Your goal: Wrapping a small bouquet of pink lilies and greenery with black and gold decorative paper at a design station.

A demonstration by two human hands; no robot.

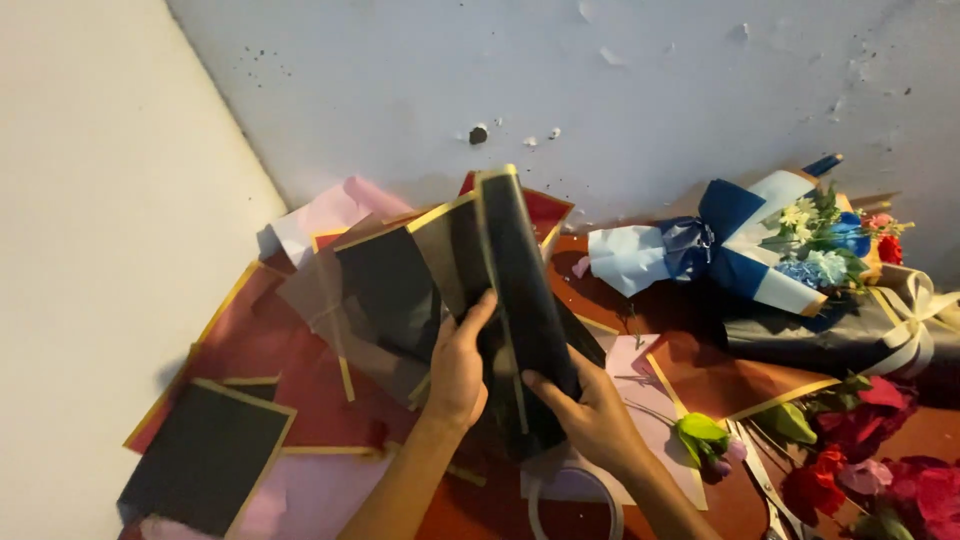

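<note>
My left hand (pixel 458 368) and my right hand (pixel 590 412) both grip a folded black wrapping sheet with gold edges (pixel 515 290), held up on edge above the floor. The left hand's fingers curl around its left side, and the right hand's thumb presses on its lower right. More translucent black sheets (pixel 385 290) fan out to the left of it. A small green and pink flower stem (pixel 703 437) lies on a pink sheet just right of my right hand.
Red sheets (pixel 265 340), pink sheets (pixel 335 210) and a black sheet (pixel 205 455) cover the floor. A blue and white bouquet (pixel 760 245) lies by the wall. A dark bouquet with a cream ribbon (pixel 880 330) and red flowers (pixel 880 460) lie at the right. Scissors (pixel 765 490) lie nearby.
</note>
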